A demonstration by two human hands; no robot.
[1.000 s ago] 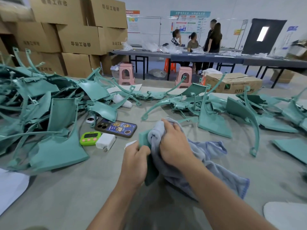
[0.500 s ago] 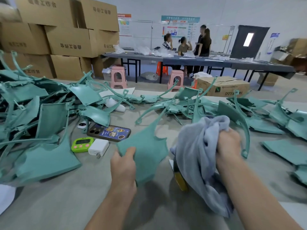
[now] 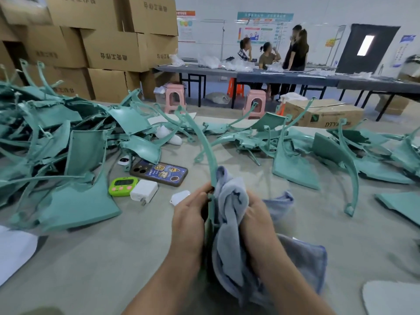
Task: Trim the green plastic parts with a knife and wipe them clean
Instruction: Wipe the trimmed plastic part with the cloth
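Note:
My left hand (image 3: 189, 218) grips a green plastic part (image 3: 205, 147) edge-on, its long curved arm rising away from me. My right hand (image 3: 258, 221) holds a grey-blue cloth (image 3: 229, 235) bunched against the right side of that part; the cloth hangs down over my right forearm. The flat body of the part is mostly hidden between hands and cloth. A big heap of green parts (image 3: 56, 142) lies at the left, and more green parts (image 3: 318, 151) are spread at the right. No knife shows.
On the grey table (image 3: 102, 258) sit a phone (image 3: 159, 172), a green timer (image 3: 122, 186), a white charger (image 3: 143, 191) and a small white tag (image 3: 180, 197). Cardboard boxes (image 3: 109, 51) stack at the back left. People stand at a far table (image 3: 272, 76).
The right hand brought the cloth back from the right onto the part. The left hand turned the part from flat-facing to edge-on, and both hands now meet at the centre.

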